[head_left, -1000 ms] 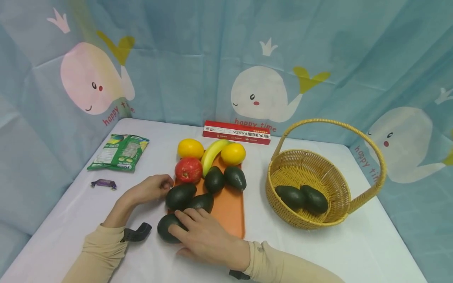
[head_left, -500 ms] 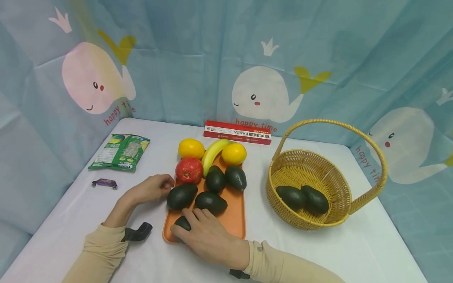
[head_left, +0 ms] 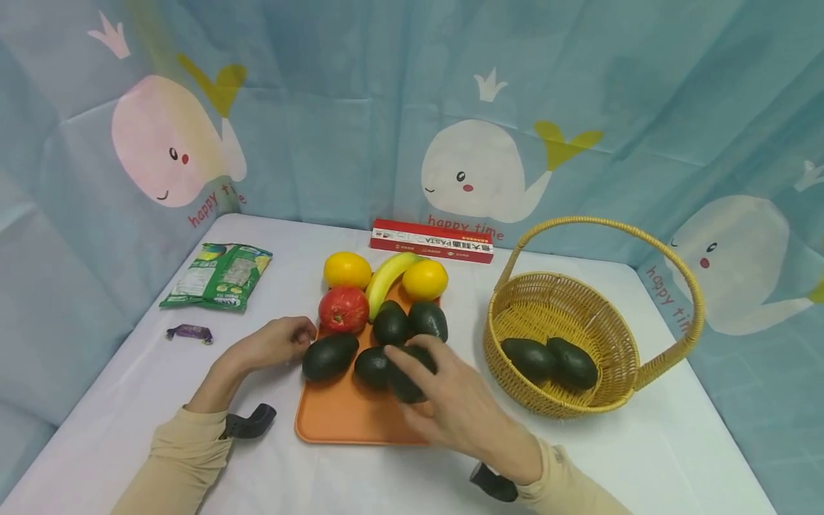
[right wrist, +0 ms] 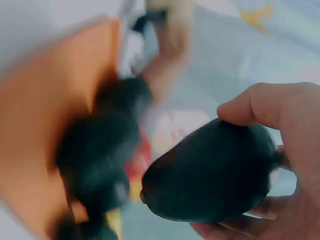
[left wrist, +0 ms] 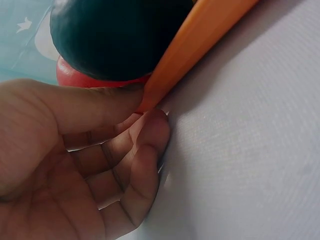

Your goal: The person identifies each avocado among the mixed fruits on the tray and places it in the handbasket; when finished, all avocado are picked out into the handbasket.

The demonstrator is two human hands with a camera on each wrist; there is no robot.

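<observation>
**Right hand lifts one avocado off the tray; left hand steadies the tray edge**

Nearest, at 6 o'clock: the right hand (head_left: 463, 408) curls fingers and thumb round a dark green, egg-shaped avocado (head_left: 409, 372). Right wrist view shows it seated in the palm (right wrist: 295, 150), long axis lying across the hand, narrow end pointing away from the wrist (right wrist: 212, 172). It hangs above the middle of the flat orange plastic tray (head_left: 347, 418), not resting on it.

At 9 o'clock: the left hand (head_left: 273, 345) sits on the white tablecloth (head_left: 129, 400). Thumb and forefinger pinch the tray's left rim (left wrist: 200, 45); other fingers loosely curled.

Key relation: the woven yellow wicker basket with hoop handle (head_left: 669, 343) lies at 3 o'clock from the held avocado, well apart, two avocados (head_left: 547, 360) already inside. The right hand is the nearer one to it.

Middle of tray: three more avocados (head_left: 330, 355), one just beside the left thumb.

Far end, 12 o'clock: red apple (head_left: 343, 309), two yellow lemons (head_left: 347, 270), a banana (head_left: 386, 277). Beyond, a red pasta box (head_left: 431, 242). At 10 o'clock, a green snack packet (head_left: 217, 277) and a purple wrapped sweet (head_left: 189, 333).
</observation>
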